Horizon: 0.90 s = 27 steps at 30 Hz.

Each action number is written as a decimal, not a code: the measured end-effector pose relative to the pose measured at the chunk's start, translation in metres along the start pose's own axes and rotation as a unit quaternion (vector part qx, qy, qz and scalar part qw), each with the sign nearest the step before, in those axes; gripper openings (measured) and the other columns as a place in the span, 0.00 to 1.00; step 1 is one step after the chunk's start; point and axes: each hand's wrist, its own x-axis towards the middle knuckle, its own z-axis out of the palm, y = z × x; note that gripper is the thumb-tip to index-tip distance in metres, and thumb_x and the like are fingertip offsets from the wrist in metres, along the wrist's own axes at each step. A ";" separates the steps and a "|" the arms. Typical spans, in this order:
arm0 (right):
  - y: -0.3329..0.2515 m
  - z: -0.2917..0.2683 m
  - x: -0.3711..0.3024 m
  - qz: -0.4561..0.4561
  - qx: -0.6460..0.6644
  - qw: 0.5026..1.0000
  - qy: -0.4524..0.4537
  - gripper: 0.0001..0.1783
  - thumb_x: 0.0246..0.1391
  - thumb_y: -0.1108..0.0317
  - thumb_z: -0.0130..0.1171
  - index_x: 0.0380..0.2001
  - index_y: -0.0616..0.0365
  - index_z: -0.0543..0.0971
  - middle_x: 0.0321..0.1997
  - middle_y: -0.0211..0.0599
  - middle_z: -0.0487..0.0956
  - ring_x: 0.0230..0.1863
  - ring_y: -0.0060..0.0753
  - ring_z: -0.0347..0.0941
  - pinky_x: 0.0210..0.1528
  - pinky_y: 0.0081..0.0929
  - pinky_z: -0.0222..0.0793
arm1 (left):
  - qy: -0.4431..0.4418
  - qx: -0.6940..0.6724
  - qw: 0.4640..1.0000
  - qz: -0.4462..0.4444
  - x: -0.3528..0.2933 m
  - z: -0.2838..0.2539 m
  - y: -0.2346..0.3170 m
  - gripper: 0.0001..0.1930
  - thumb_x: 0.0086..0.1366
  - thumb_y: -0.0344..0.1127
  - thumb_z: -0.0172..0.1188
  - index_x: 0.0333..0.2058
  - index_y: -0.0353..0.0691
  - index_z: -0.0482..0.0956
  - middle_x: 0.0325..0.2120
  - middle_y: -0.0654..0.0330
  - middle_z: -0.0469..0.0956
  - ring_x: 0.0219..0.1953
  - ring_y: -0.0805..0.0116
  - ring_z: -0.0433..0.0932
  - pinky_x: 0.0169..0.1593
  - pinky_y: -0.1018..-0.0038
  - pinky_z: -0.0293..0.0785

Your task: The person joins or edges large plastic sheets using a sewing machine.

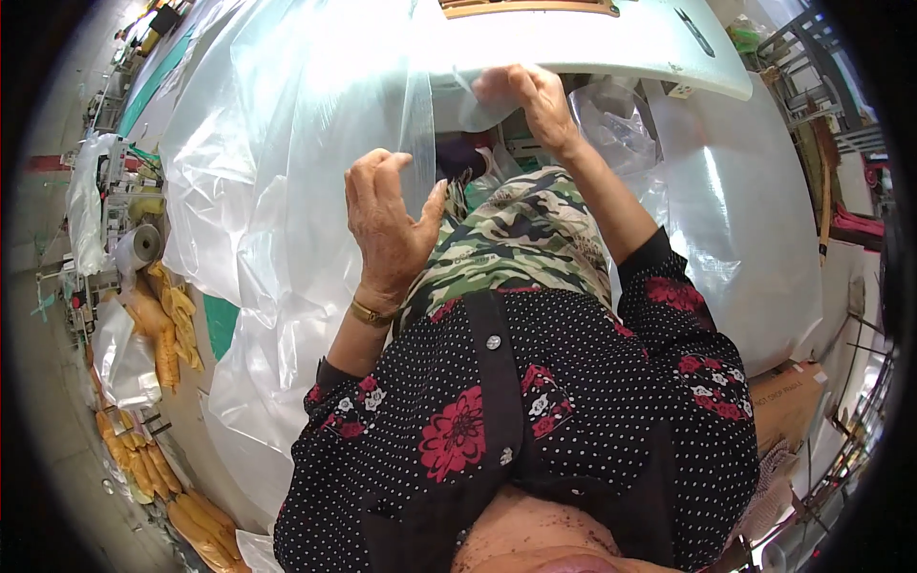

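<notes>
My left hand [387, 224] is raised in front of a large sheet of clear plastic film [287, 210] that drapes from the table down on the left. Its thumb stands apart from the bent fingers, and nothing shows between them. At the table's near edge, my right hand [544, 110] has its fingertips closed on a small clear plastic piece [485, 107]. That piece hangs over the edge and is partly blurred.
On the white table [573, 43] lie a brown wooden frame-like piece [530, 8] and a dark pair of snips [695, 33]. More clear plastic [740, 220] drapes at the right, above a cardboard box [788, 401]. Yellow-orange bundles [158, 334] and a plastic roll [141, 246] sit at the left.
</notes>
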 end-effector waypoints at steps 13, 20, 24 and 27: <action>0.009 0.032 -0.040 -0.211 -0.217 0.942 0.144 0.04 0.52 0.70 0.63 0.30 0.58 0.79 0.35 0.33 0.78 0.35 0.28 0.74 0.37 0.24 0.70 | -0.071 0.033 0.996 0.034 -0.006 -0.002 0.006 0.16 0.53 0.39 0.70 0.34 0.38 0.73 0.29 0.58 0.71 0.31 0.61 0.73 0.34 0.68 0.69; -0.024 0.072 -0.058 -0.228 -0.301 0.921 0.092 0.06 0.50 0.72 0.61 0.25 0.60 0.73 0.28 0.40 0.73 0.27 0.43 0.72 0.31 0.35 0.70 | -0.104 0.148 0.982 0.049 -0.006 0.008 0.001 0.26 0.47 0.42 0.72 0.41 0.40 0.70 0.38 0.58 0.70 0.42 0.59 0.69 0.44 0.65 0.64; -0.014 0.084 -0.064 -0.102 -0.241 0.956 0.132 0.12 0.53 0.65 0.63 0.23 0.61 0.73 0.25 0.36 0.72 0.25 0.32 0.70 0.29 0.30 0.67 | -0.107 0.179 0.977 0.049 -0.009 0.016 -0.009 0.26 0.47 0.40 0.71 0.43 0.40 0.69 0.40 0.57 0.68 0.44 0.57 0.68 0.44 0.63 0.63; 0.017 0.092 -0.080 0.043 -0.149 0.979 0.135 0.16 0.55 0.59 0.64 0.24 0.61 0.74 0.26 0.33 0.74 0.26 0.23 0.69 0.30 0.26 0.66 | -0.063 0.143 0.987 0.040 -0.008 0.009 -0.012 0.21 0.49 0.36 0.69 0.39 0.40 0.69 0.36 0.57 0.69 0.40 0.58 0.70 0.43 0.63 0.66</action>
